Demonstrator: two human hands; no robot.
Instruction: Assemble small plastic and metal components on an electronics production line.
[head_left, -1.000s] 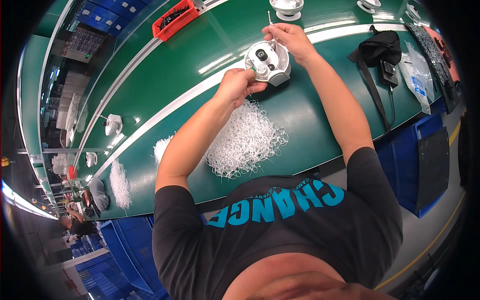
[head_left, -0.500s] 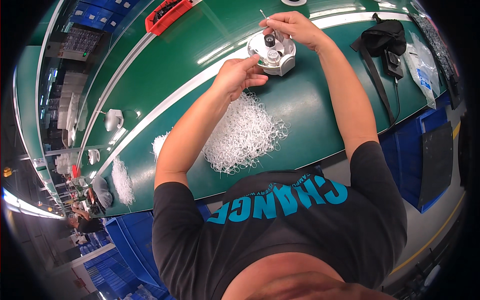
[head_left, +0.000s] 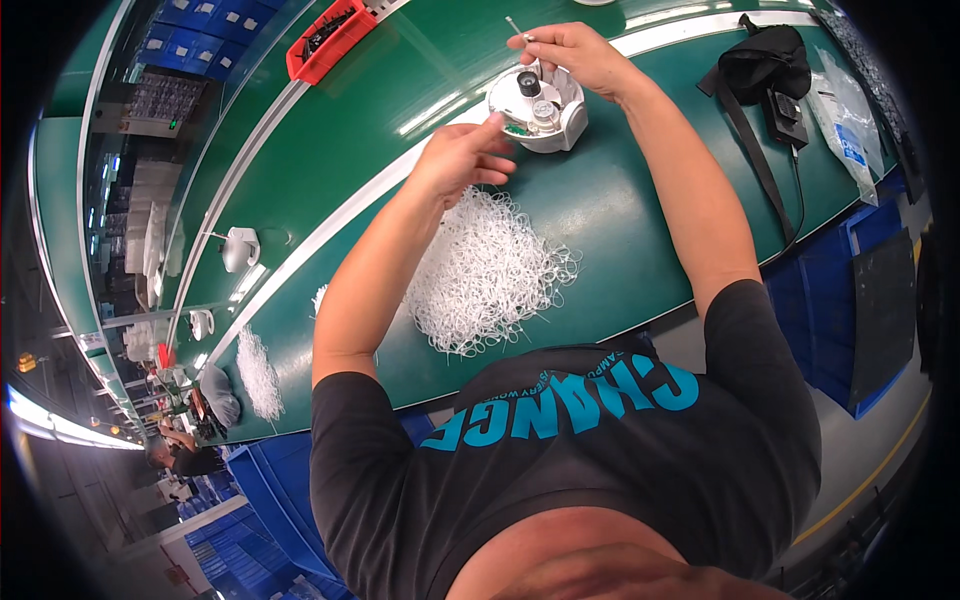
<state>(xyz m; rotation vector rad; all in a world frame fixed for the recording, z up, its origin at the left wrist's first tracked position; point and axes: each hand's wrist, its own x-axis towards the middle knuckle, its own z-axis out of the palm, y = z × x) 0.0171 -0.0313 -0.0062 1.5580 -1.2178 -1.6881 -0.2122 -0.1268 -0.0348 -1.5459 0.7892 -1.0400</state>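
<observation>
A round white device, with a black lens-like cylinder and a bit of green circuit board inside, sits at the table's far edge beside the green belt. My right hand is over its far side, fingertips pinched around a thin pale rod that sticks up past them. Whether the rod is fixed to the device is hidden by the fingers. At the device's left rim, my left hand has its fingers apart and holds nothing. Below my left hand lies a big heap of white looped ties.
On the belt stand a red bin of black parts and more white devices. A black bag, a black box with a cable and a clear plastic bag lie right. Another tie heap is left; a person works farther off.
My left hand has drawn back slightly left from the device's rim, and its fingers have loosened. The right hand keeps its pinch on the rod. The whole view has shifted a little.
</observation>
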